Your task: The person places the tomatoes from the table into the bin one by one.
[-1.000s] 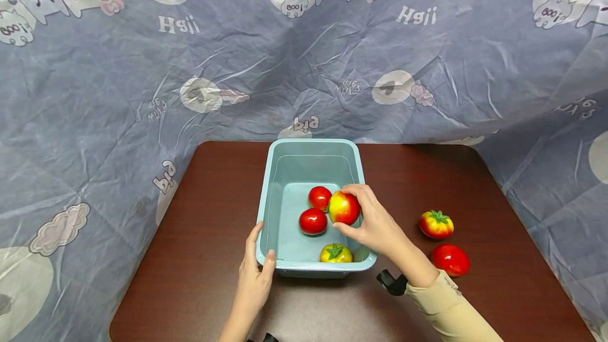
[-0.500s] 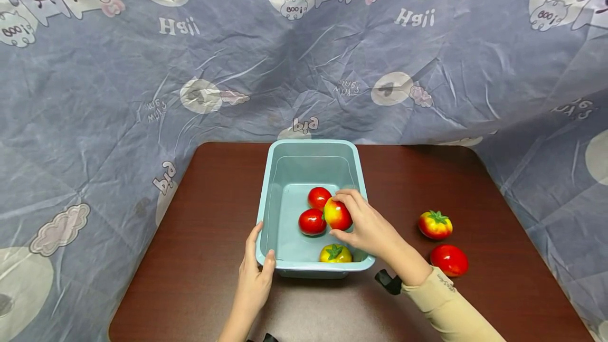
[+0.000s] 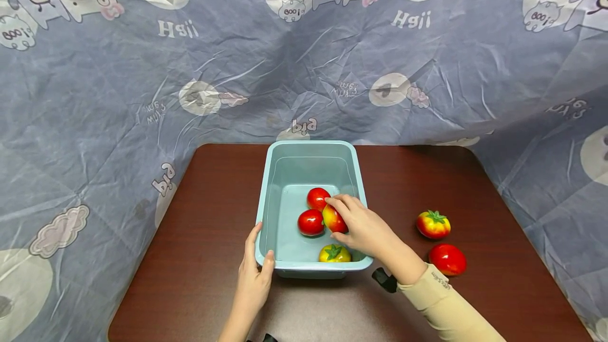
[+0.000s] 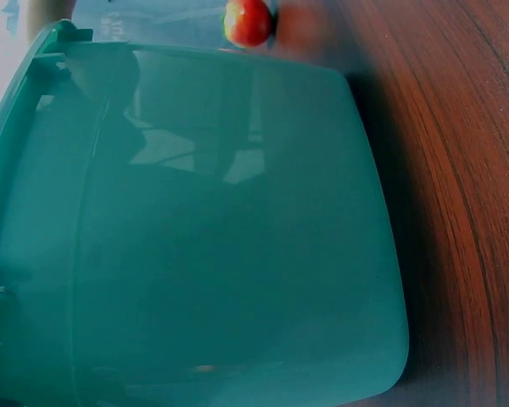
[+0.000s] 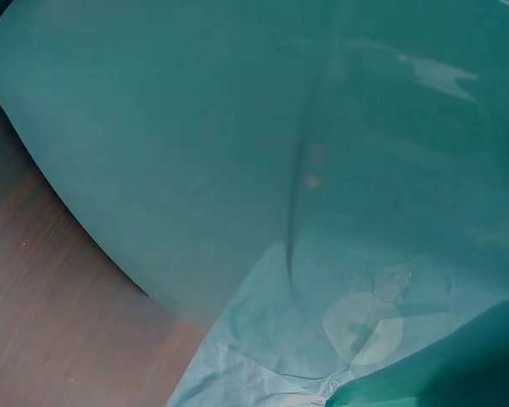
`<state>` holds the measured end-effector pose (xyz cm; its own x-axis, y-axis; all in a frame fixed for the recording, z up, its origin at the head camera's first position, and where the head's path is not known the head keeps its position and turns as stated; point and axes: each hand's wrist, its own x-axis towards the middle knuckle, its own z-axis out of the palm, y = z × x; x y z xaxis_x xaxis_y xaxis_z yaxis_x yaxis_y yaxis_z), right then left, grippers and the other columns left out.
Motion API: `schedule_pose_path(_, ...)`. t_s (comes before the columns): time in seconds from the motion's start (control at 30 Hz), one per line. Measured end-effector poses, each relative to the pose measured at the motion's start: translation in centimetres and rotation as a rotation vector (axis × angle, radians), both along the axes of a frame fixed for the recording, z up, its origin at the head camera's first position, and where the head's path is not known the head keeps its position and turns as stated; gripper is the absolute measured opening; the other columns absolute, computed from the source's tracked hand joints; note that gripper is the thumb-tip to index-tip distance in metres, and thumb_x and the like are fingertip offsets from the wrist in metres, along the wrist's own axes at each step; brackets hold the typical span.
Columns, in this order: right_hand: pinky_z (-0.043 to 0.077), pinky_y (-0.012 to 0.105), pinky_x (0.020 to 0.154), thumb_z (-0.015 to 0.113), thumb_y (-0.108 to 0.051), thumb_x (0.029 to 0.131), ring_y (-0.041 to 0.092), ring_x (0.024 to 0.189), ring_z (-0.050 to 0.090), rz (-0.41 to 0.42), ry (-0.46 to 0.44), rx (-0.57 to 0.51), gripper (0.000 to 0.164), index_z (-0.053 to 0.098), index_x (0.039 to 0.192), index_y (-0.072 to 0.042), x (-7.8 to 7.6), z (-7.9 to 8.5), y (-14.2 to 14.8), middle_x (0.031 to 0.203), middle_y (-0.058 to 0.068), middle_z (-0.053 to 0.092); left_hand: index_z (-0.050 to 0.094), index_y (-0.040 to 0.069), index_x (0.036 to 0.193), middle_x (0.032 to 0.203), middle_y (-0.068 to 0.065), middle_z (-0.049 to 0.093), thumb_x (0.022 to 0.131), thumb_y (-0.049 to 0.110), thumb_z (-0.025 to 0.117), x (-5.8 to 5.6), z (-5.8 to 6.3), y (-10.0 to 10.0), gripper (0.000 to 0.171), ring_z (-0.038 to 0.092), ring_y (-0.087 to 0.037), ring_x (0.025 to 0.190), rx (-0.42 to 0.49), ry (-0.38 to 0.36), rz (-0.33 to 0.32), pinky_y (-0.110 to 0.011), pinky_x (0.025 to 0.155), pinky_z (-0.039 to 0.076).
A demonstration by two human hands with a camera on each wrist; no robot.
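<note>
A light blue-green plastic bin stands on the table in the head view. My left hand holds its near left corner, thumb at the rim and fingers along the outer side. Inside the bin, my right hand grips a red-and-yellow tomato, whose right side the fingers hide. Against it sit two red tomatoes, the nearer one and the farther one. A yellow tomato with a green leafy top lies by the bin's near wall. The bin's wall fills most of the left wrist view.
On the dark wooden table, a red-yellow tomato and a red tomato lie right of the bin. A patterned blue-grey cloth hangs behind. In the right wrist view, the bin wall is close up.
My right hand has moved left and lower into the bin with the red-and-yellow tomato, bringing it up to the two red ones. The left hand keeps its place on the bin.
</note>
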<state>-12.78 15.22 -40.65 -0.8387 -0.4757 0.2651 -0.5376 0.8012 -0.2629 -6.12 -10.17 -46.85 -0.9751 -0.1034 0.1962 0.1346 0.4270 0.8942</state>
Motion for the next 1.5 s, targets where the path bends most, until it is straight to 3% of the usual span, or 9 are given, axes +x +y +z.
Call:
schedule_pose_path(0.8,0.055,0.043,0.090,0.085,-0.020,0.075,0.030,0.114,0.058,-0.009,-0.041,0.079,0.060,0.060,0.129,-0.009,0.04,0.03,-0.13,0.128,0.014,0.057,0.033,0.029,0.151,0.151,-0.010,0.045,0.096,0.023,0.056,0.11,0.02,0.08,0.060,0.048,-0.035,0.134,0.008,-0.022,0.002,-0.062,0.101,0.039)
schedule_pose_path(1.0,0.055,0.041,0.089,0.084,-0.019,0.076,0.028,0.113,0.058,0.009,-0.006,0.079,0.053,0.062,0.124,-0.010,0.01,-0.07,-0.03,0.126,0.012,0.059,0.033,0.029,0.151,0.151,-0.012,0.045,0.097,0.023,0.057,0.10,0.06,0.10,0.060,0.049,-0.035,0.132,0.007,-0.022,-0.001,-0.060,0.101,0.040)
schedule_pose_path(1.5,0.057,0.034,0.084,0.078,-0.015,0.082,0.021,0.108,0.062,0.033,0.159,-0.086,0.034,0.069,0.115,-0.011,0.27,-0.29,0.42,0.118,0.005,0.064,0.033,0.030,0.151,0.150,-0.011,0.045,0.097,0.026,0.056,0.20,0.10,0.23,0.058,0.050,-0.035,0.131,-0.001,-0.034,0.004,-0.062,0.100,0.041)
